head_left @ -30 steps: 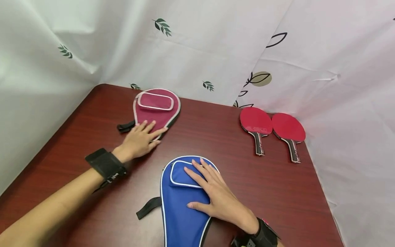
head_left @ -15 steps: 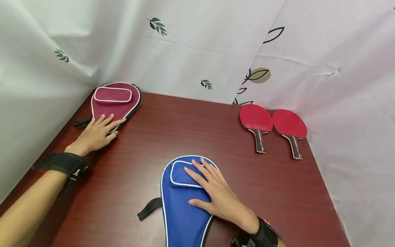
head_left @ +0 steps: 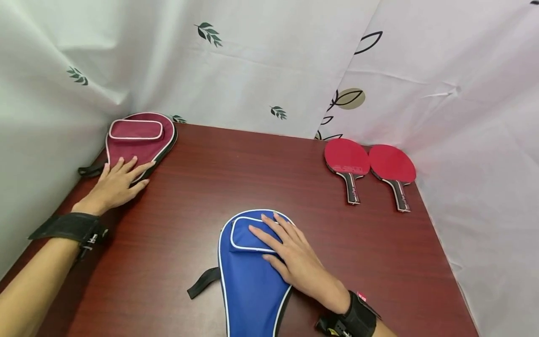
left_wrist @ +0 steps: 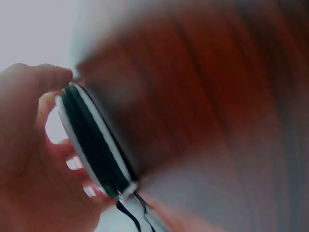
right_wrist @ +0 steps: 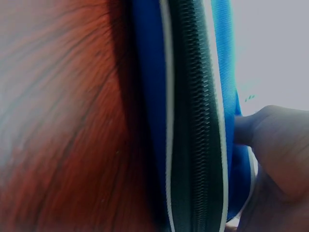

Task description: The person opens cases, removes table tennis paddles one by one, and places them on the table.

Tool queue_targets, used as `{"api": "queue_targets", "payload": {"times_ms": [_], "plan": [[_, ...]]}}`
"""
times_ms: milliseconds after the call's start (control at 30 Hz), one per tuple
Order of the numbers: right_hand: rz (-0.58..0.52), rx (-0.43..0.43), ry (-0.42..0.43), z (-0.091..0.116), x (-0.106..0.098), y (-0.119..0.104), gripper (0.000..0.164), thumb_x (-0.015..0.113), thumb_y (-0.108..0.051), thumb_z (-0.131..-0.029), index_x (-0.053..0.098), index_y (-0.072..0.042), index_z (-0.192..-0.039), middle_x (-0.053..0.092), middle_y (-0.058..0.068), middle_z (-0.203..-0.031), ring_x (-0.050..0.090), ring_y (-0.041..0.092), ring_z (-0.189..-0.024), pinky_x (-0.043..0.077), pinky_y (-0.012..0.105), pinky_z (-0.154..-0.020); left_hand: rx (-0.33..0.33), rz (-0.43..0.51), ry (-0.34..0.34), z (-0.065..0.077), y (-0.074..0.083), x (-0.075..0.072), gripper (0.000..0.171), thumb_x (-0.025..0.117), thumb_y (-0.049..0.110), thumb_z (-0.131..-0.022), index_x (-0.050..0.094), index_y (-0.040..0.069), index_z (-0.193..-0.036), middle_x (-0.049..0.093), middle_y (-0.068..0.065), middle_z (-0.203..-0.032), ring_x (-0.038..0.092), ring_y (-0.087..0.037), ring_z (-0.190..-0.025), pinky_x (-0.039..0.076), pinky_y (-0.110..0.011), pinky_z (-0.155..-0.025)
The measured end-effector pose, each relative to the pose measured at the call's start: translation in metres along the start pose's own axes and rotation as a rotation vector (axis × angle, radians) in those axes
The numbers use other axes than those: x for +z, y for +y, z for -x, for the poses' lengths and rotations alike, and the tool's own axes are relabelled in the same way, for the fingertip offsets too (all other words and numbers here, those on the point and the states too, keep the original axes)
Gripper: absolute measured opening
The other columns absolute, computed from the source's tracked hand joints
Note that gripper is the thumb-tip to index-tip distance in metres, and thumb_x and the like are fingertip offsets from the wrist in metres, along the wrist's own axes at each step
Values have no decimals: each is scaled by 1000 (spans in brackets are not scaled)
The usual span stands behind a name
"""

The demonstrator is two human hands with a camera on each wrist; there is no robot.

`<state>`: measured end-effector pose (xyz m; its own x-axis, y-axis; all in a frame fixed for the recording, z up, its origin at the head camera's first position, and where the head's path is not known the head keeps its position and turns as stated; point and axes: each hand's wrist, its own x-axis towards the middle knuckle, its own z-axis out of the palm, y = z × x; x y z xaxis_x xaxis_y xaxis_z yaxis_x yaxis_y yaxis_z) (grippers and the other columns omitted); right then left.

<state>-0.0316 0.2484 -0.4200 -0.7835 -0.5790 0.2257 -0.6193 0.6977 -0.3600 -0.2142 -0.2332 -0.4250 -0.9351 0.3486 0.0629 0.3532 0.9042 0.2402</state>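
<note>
Tabletop [head_left: 198,178] meets patterned cloth [head_left: 248,70] along its 12 o'clock edge, with slanting edges at 9 and 3. Most room for moving lies across the middle, where wood stretches from the maroon case [head_left: 145,149], tucked into the 10 o'clock corner near the cloth, to the inner paddle [head_left: 346,157] and outer paddle [head_left: 392,164] side by side at 2. The blue case [head_left: 252,288] sits at 6, its lower end cut off by the frame.

The left hand [head_left: 111,187] reaches in from 8 o'clock, palm down, fingers spread and straight on the lower part of the maroon case, not gripping it. The right hand [head_left: 296,255] comes from 5 and points to about 11, its fingers likewise straight and fanned over the blue case and its pocket [head_left: 250,235], unclenched.

Both cases point their wide, rounded ends toward 12, with long axes running roughly 12 to 6; the maroon one's narrow end is partly hidden by the hand. The blue case's black strap [head_left: 204,283] trails toward 8, and both paddle handles point nearly to 5
</note>
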Motion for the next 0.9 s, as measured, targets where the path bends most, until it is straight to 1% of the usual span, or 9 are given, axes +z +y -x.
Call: {"api": "queue_targets", "payload": {"times_ms": [67, 133, 333, 500, 567, 633, 733, 833, 900], "plan": [[27, -5, -2, -1, 0, -1, 68, 63, -31, -100, 29, -36, -159, 25, 3, -165, 22, 34, -151, 27, 62, -114, 6, 13, 33, 3, 12, 1, 51, 54, 36, -104, 43, 24, -152, 27, -33, -156, 14, -60, -143, -2, -77, -110], [47, -15, 4, -3, -1, 0, 67, 63, -29, -100, 30, -36, -158, 27, 4, -164, 24, 34, -150, 29, 61, -113, 35, 38, 73, 7, 33, 0, 51, 56, 36, -103, 45, 25, -151, 29, -29, -158, 17, -58, -144, -1, -77, -109], [108, -4, 75, -17, -7, 19, 66, 68, -24, -97, 38, -33, -156, 36, 11, -159, 31, 38, -146, 35, 61, -110, 264, 171, 152, 21, 125, -2, 47, 67, 27, -97, 58, 22, -143, 43, -22, -153, 37, -48, -140, 16, -73, -111], [139, 62, 98, -41, -14, 47, 63, 65, -25, -98, 39, -32, -155, 40, 14, -155, 33, 38, -145, 38, 60, -107, 440, 219, 175, 40, 201, -4, 43, 71, 30, -94, 64, 21, -136, 54, -14, -145, 49, -33, -134, 33, -65, -107], [162, 107, 114, -50, -16, 56, 63, 65, -26, -99, 38, -32, -156, 41, 15, -154, 35, 37, -144, 40, 58, -103, 512, 231, 154, 48, 232, 0, 44, 69, 38, -95, 64, 22, -135, 54, -11, -145, 50, -30, -134, 38, -62, -106], [202, 160, 140, -58, -15, 61, 64, 65, -27, -98, 38, -33, -156, 43, 15, -152, 38, 37, -140, 43, 56, -99, 579, 245, 102, 56, 256, 8, 49, 68, 46, -94, 63, 23, -137, 52, -11, -147, 48, -30, -136, 38, -60, -107], [289, 259, 158, -67, -13, 57, 63, 65, -31, -99, 38, -32, -156, 48, 18, -145, 47, 37, -130, 45, 53, -91, 631, 215, -26, 62, 272, 17, 59, 66, 56, -93, 58, 26, -142, 45, -10, -154, 40, -34, -142, 35, -60, -110], [397, 370, 134, -64, -21, 43, 62, 66, -41, -96, 45, -27, -153, 57, 20, -134, 58, 39, -113, 47, 51, -84, 672, 162, -103, 57, 266, 21, 58, 72, 49, -91, 58, 26, -142, 40, -10, -157, 34, -36, -146, 32, -63, -111], [456, 438, 103, -55, -34, 34, 64, 68, -51, -92, 53, -23, -147, 63, 20, -126, 65, 39, -97, 48, 50, -79, 704, 130, -116, 49, 257, 20, 52, 76, 36, -90, 61, 27, -138, 40, -10, -158, 32, -37, -146, 30, -66, -111]]}}
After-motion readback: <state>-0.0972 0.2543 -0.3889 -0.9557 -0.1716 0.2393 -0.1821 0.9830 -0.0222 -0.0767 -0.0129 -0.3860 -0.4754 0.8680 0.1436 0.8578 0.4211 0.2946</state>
